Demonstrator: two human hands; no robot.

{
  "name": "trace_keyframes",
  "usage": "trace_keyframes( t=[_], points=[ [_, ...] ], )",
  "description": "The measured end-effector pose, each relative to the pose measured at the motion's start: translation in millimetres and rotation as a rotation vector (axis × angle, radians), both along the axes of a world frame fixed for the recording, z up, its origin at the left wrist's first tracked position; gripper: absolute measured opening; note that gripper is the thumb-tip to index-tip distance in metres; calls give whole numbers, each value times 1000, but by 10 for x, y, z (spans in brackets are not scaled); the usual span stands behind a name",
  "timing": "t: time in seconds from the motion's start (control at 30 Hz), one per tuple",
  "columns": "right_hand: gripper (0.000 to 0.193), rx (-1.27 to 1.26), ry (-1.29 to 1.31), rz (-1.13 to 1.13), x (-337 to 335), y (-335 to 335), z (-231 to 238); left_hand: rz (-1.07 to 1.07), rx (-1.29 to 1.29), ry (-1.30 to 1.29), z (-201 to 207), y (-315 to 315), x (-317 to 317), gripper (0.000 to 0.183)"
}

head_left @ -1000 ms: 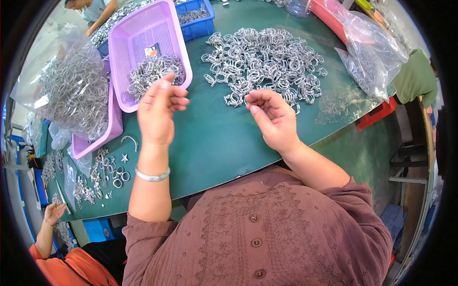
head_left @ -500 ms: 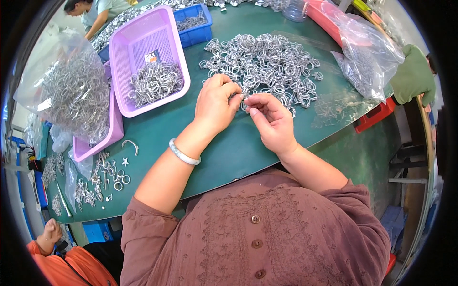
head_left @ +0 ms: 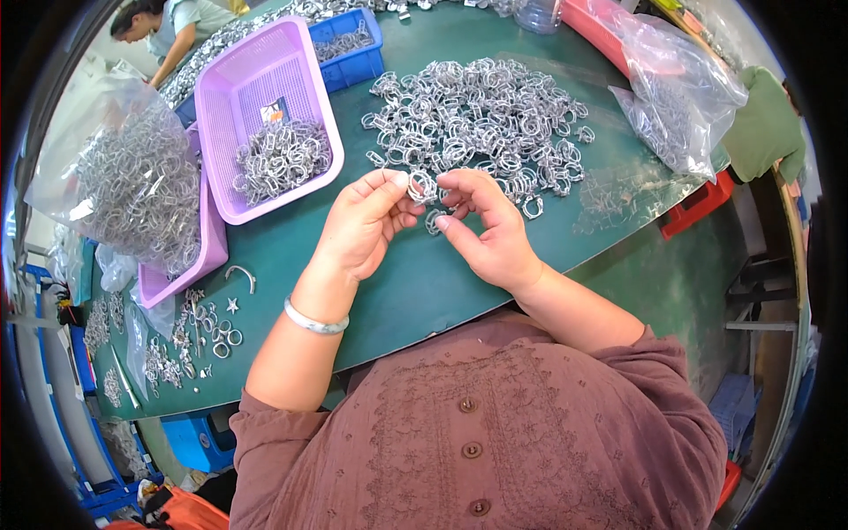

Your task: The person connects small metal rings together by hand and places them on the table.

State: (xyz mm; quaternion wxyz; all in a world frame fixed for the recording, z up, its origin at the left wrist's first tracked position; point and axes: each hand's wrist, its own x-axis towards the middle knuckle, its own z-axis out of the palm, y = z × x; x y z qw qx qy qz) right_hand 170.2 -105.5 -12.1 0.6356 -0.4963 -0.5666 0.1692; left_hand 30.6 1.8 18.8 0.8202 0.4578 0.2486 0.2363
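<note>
My left hand (head_left: pixel 364 223) is closed in a pinch on a small silver metal ring (head_left: pixel 422 187), held upright in front of the pile. My right hand (head_left: pixel 491 231) is just to its right, thumb and index finger apart and the other fingers curled. A second silver ring piece (head_left: pixel 434 221) shows beside my right thumb tip; whether it touches the thumb or lies on the table is unclear. Just beyond both hands spreads a large pile of silver oval metal rings (head_left: pixel 481 115) on the green table.
A lilac basket (head_left: pixel 210 132) with similar pieces leans at the left, beside a blue bin (head_left: pixel 375 62) and a bulging clear bag (head_left: pixel 132 185). Loose trinkets (head_left: pixel 181 344) lie near left. A bag (head_left: pixel 676 115) rests at the right. Another person (head_left: pixel 181 31) bends over the far left.
My hands have drawn back slightly from the pile and moved apart. My left hand has turned, showing the pinched ring. At lower left, the orange-clad person's hand has left view.
</note>
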Motion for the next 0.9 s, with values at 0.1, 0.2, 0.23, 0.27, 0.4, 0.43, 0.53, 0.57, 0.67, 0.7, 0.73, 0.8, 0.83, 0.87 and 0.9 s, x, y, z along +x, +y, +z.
trace_keyframes(
  t=[0.1,0.2,0.23,0.27,0.4,0.43,0.53,0.57,0.67,0.7,0.73,0.8,0.83,0.87,0.9],
  points=[
    [35,-1,31,43,-14,-1,-7,-43,-117,-40,-13,-68,-30,15],
    [28,36,-2,74,3,5,-12,-67,-142,-38,-30,-89,-42,15],
    [28,35,-2,74,7,1,-13,-81,-150,-31,-31,-92,-49,15],
    [25,27,9,81,10,-4,-11,-81,-152,-31,-37,-102,-53,15],
    [20,3,50,97,15,-4,-23,0,60,18,-36,-159,-42,22],
    [20,2,51,95,17,-5,-25,-17,87,-14,-28,-175,-38,28],
    [18,-14,54,87,17,-8,-19,-39,147,13,-8,-219,-41,31],
    [17,-25,66,91,13,-13,-8,-41,146,14,-24,-211,-44,31],
    [15,-47,87,101,-1,-22,24,-68,159,4,-72,-193,-76,27],
    [14,-59,96,103,0,-26,28,-64,135,-9,-78,-197,-72,27],
    [14,-60,95,103,-5,-30,29,-61,111,-22,-83,-200,-70,28],
    [14,-76,122,101,-14,-41,29,-59,97,-19,-94,-198,-65,28],
    [14,-77,121,102,-10,-40,15,-59,83,-15,-96,-199,-62,29],
    [13,-61,89,95,-1,-37,-12,-57,82,-16,-94,-201,-59,29],
    [13,-46,57,89,2,-32,-15,-53,90,6,-85,-203,-57,29]
  ],
)
